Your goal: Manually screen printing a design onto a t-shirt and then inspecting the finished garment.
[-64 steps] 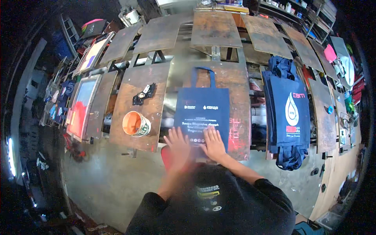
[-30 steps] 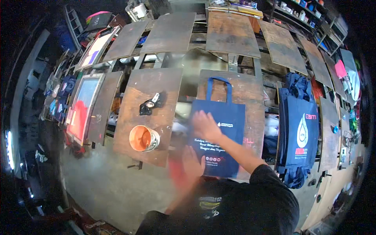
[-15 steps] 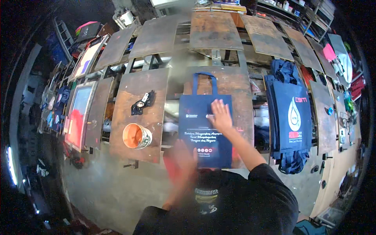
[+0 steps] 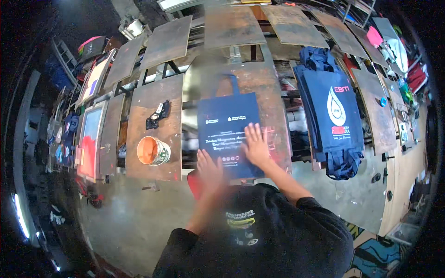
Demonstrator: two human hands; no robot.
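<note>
A dark blue tote bag (image 4: 228, 111) with pale print lies flat on a brown board (image 4: 273, 116), its handle loop stretched toward the far side. My right hand (image 4: 256, 146) rests on the bag's right part, fingers spread and extended. At the near left edge of the bag lies my left hand (image 4: 208, 167), palm down with its fingers stretched out, slightly blurred. Something red (image 4: 193, 184) shows beside the left wrist; whether that hand touches it is unclear.
On the board to the left stand a white bucket (image 4: 160, 153) with an orange inside and a crumpled black bundle (image 4: 158, 114). To the right lies a stack of blue tote bags (image 4: 331, 111). A framed screen (image 4: 91, 139) leans farther left. Gaps separate the boards.
My right hand has slid nearer along the bag's right side. The left hand has come up from the near edge onto the bag's lower left. The whole view has shifted.
</note>
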